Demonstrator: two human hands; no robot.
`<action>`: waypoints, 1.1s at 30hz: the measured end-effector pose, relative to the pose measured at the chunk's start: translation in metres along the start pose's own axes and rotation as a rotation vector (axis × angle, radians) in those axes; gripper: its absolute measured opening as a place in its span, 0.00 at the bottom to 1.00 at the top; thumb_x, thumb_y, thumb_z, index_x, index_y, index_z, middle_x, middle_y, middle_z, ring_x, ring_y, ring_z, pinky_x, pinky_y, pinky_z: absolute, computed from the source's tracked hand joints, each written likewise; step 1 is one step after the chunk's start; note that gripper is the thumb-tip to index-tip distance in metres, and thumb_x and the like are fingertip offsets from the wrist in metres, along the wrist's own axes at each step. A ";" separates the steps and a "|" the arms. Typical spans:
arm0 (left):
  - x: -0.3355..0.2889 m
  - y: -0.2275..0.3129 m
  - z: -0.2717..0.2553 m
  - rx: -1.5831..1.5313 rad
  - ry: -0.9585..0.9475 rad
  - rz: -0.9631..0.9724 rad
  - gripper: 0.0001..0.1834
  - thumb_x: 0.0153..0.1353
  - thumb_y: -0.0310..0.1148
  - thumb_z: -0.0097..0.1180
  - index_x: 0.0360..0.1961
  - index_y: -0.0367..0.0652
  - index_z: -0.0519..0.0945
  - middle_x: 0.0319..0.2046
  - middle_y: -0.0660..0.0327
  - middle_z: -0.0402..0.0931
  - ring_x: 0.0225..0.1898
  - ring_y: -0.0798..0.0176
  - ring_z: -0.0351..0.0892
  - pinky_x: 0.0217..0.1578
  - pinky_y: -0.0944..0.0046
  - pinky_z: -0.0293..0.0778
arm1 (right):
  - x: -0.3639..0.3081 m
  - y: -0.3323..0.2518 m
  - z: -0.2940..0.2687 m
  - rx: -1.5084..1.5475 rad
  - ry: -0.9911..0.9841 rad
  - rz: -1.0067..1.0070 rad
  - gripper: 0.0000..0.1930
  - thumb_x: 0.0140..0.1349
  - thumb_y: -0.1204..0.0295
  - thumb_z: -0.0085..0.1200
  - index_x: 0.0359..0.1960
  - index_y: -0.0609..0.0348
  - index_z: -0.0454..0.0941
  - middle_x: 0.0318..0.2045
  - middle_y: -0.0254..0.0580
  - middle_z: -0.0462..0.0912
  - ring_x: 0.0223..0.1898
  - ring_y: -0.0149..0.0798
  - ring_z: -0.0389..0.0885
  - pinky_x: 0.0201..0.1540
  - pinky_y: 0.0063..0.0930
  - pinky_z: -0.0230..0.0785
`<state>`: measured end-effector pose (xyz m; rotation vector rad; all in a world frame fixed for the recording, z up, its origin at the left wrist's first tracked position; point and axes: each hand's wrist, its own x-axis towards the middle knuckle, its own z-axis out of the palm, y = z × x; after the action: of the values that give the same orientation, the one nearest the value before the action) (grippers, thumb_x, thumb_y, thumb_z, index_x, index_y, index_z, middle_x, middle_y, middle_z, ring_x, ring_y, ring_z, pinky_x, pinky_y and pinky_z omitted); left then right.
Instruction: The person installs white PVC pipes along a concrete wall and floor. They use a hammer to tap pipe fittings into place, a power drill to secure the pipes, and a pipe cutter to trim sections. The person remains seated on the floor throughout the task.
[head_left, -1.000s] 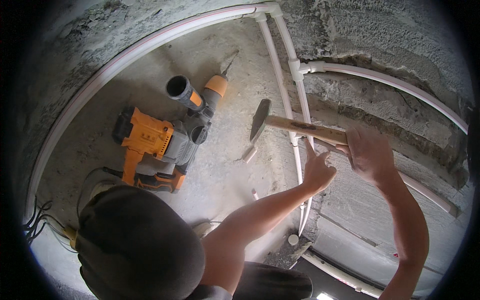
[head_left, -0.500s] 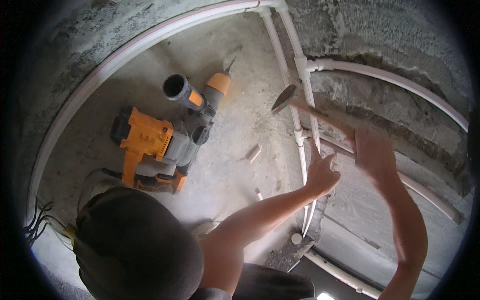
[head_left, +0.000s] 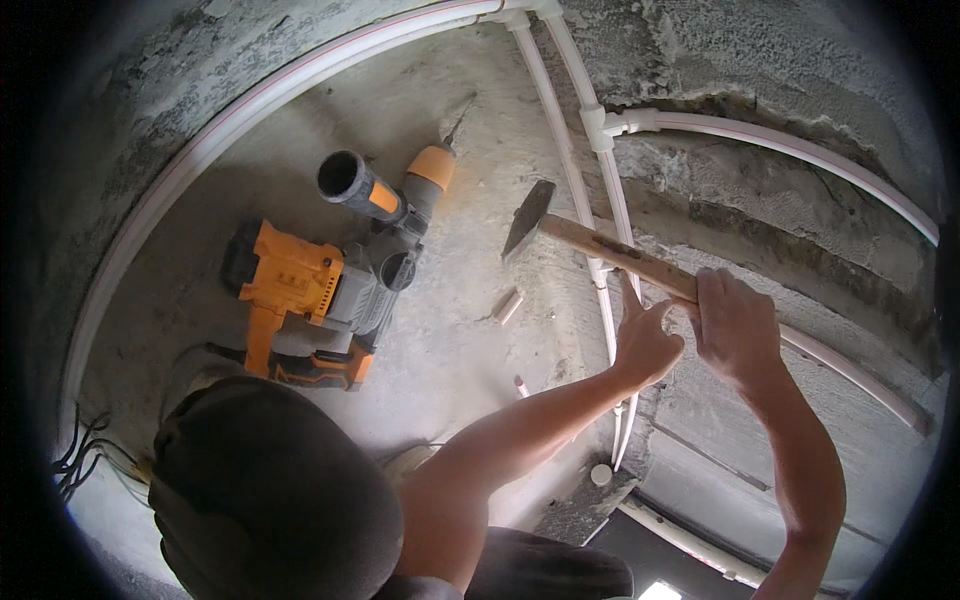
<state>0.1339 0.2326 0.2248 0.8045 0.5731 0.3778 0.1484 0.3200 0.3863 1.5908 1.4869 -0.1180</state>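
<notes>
My right hand (head_left: 738, 325) is closed round the wooden handle of a hammer (head_left: 620, 255). The dark metal head points left, raised in front of two narrow white pipes (head_left: 580, 195) that run side by side. Below the handle, my left hand (head_left: 645, 345) lies over the pipes beside a white fitting (head_left: 598, 270). Its index finger is stretched out along the pipe and the thumb stands apart. The remaining fingers are hidden. Another pale pipe (head_left: 850, 375) runs from behind my right hand toward the right.
An orange and grey rotary hammer drill (head_left: 300, 270) lies at left. Short pipe offcuts (head_left: 508, 306) lie nearby. A long white pipe (head_left: 200, 155) follows the left edge; another (head_left: 800, 150) branches right. Black cables (head_left: 85, 450) stick out at lower left. A dark rounded cloth shape (head_left: 280, 490) fills the foreground.
The hammer's head has swung left and slightly down, and my right hand has shifted a little left and down. My left hand stays in nearly the same place.
</notes>
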 end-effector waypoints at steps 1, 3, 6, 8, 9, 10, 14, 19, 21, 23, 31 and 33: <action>0.000 -0.006 0.005 0.010 0.024 0.008 0.37 0.53 0.26 0.59 0.69 0.33 0.78 0.80 0.22 0.28 0.77 0.26 0.60 0.73 0.50 0.69 | 0.005 0.005 0.006 -0.068 -0.065 0.061 0.14 0.78 0.62 0.52 0.47 0.62 0.75 0.34 0.52 0.82 0.30 0.56 0.87 0.33 0.52 0.78; -0.003 -0.010 0.011 0.039 -0.005 0.004 0.36 0.54 0.27 0.59 0.69 0.34 0.79 0.80 0.22 0.27 0.77 0.25 0.61 0.73 0.50 0.69 | 0.018 0.016 0.012 -0.128 -0.088 0.153 0.14 0.79 0.60 0.52 0.46 0.61 0.75 0.35 0.52 0.84 0.32 0.54 0.88 0.32 0.50 0.79; -0.002 -0.015 0.015 0.078 0.016 0.026 0.35 0.55 0.28 0.59 0.67 0.36 0.80 0.80 0.22 0.28 0.76 0.25 0.62 0.72 0.49 0.69 | 0.018 0.001 0.002 0.041 -0.101 0.216 0.15 0.78 0.59 0.53 0.48 0.61 0.76 0.38 0.50 0.86 0.34 0.53 0.88 0.34 0.48 0.81; -0.002 -0.025 0.019 0.104 0.034 0.046 0.32 0.55 0.30 0.62 0.65 0.38 0.82 0.79 0.22 0.34 0.73 0.26 0.66 0.70 0.48 0.71 | 0.004 -0.012 0.007 0.141 -0.112 0.201 0.17 0.77 0.58 0.55 0.49 0.60 0.77 0.42 0.50 0.86 0.37 0.54 0.89 0.39 0.51 0.81; 0.001 -0.040 0.028 0.067 0.100 0.160 0.30 0.56 0.32 0.64 0.63 0.39 0.83 0.79 0.23 0.39 0.71 0.28 0.70 0.68 0.47 0.73 | -0.012 -0.019 0.008 0.149 -0.094 0.158 0.17 0.76 0.57 0.56 0.50 0.60 0.77 0.43 0.50 0.86 0.38 0.54 0.88 0.41 0.52 0.80; 0.010 -0.059 0.032 0.047 0.175 0.284 0.28 0.56 0.33 0.66 0.61 0.41 0.84 0.78 0.23 0.45 0.68 0.30 0.73 0.66 0.47 0.75 | -0.023 -0.026 0.011 0.160 -0.061 0.110 0.18 0.75 0.56 0.57 0.51 0.59 0.77 0.44 0.50 0.86 0.40 0.54 0.88 0.42 0.53 0.80; -0.002 -0.053 0.030 0.126 0.145 0.241 0.27 0.53 0.31 0.68 0.58 0.47 0.87 0.81 0.27 0.44 0.83 0.34 0.49 0.77 0.48 0.62 | -0.118 -0.048 0.066 0.467 0.095 0.163 0.22 0.68 0.53 0.65 0.47 0.61 0.79 0.33 0.52 0.85 0.31 0.57 0.86 0.34 0.49 0.78; 0.048 -0.113 -0.014 0.096 0.039 0.420 0.14 0.62 0.33 0.62 0.47 0.44 0.89 0.68 0.42 0.73 0.70 0.41 0.73 0.68 0.41 0.70 | -0.243 -0.142 0.130 1.070 0.251 0.653 0.14 0.70 0.64 0.63 0.44 0.64 0.81 0.27 0.48 0.84 0.24 0.45 0.85 0.30 0.39 0.77; 0.037 -0.089 -0.032 0.027 -0.026 0.259 0.14 0.62 0.31 0.61 0.47 0.40 0.89 0.45 0.49 0.86 0.55 0.50 0.85 0.58 0.52 0.77 | -0.297 -0.211 0.157 1.313 0.177 0.984 0.12 0.69 0.68 0.60 0.46 0.67 0.81 0.26 0.45 0.83 0.25 0.37 0.82 0.31 0.35 0.76; 0.049 -0.084 -0.052 0.033 -0.096 0.258 0.16 0.62 0.28 0.62 0.49 0.36 0.89 0.43 0.53 0.89 0.49 0.58 0.87 0.55 0.60 0.79 | -0.314 -0.279 0.183 1.494 0.154 1.268 0.13 0.69 0.71 0.58 0.49 0.69 0.82 0.27 0.42 0.83 0.29 0.29 0.79 0.33 0.32 0.75; 0.055 -0.071 -0.069 0.180 -0.151 0.156 0.21 0.65 0.23 0.56 0.58 0.21 0.81 0.55 0.43 0.84 0.58 0.47 0.86 0.64 0.54 0.80 | -0.205 -0.442 0.238 2.146 0.042 1.327 0.17 0.74 0.61 0.61 0.52 0.63 0.81 0.36 0.58 0.85 0.42 0.54 0.86 0.47 0.47 0.75; 0.062 -0.069 -0.079 0.292 -0.164 0.157 0.20 0.65 0.22 0.55 0.57 0.22 0.81 0.56 0.42 0.83 0.57 0.46 0.86 0.62 0.55 0.81 | -0.174 -0.452 0.248 2.284 0.074 1.039 0.20 0.75 0.57 0.61 0.54 0.62 0.81 0.46 0.61 0.85 0.51 0.58 0.84 0.54 0.49 0.74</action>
<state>0.1416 0.2658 0.1075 1.1544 0.4173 0.3722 -0.1478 -0.0426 0.1092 3.6859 -0.4188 -1.4840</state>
